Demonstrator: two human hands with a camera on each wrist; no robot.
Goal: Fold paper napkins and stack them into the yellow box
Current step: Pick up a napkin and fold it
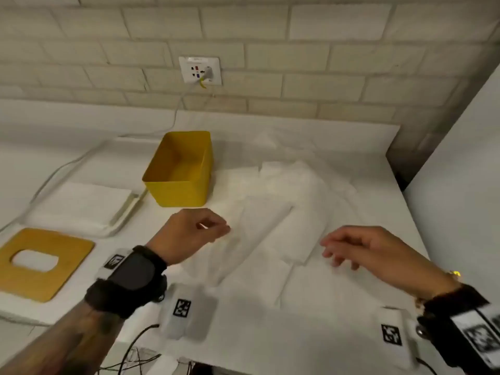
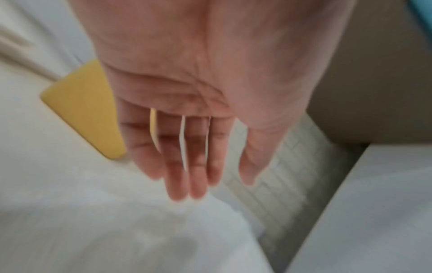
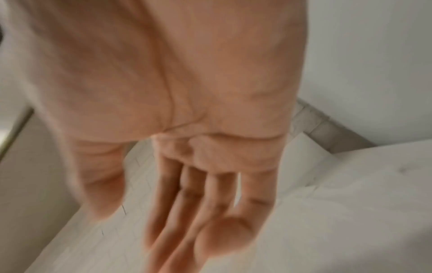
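Note:
The yellow box (image 1: 178, 169) stands open and empty at the back middle of the white table; it also shows in the left wrist view as the yellow box (image 2: 84, 109). Several unfolded white paper napkins (image 1: 270, 228) lie overlapping in front of and right of it. My left hand (image 1: 216, 231) hovers over the napkins' left edge, just in front of the box, and holds nothing; its fingers (image 2: 182, 175) are straight and relaxed. Over their right edge hangs my right hand (image 1: 335, 253), also empty, fingers (image 3: 187, 212) stretched out. Both wrist views are blurred.
A white tray (image 1: 119, 223) with a stack of napkins sits left of the box. A yellow lid (image 1: 67, 266) with an oval cut-out lies at the front left. A wall socket (image 1: 200, 70) with a cable is behind. A white cabinet (image 1: 460, 163) bounds the right side.

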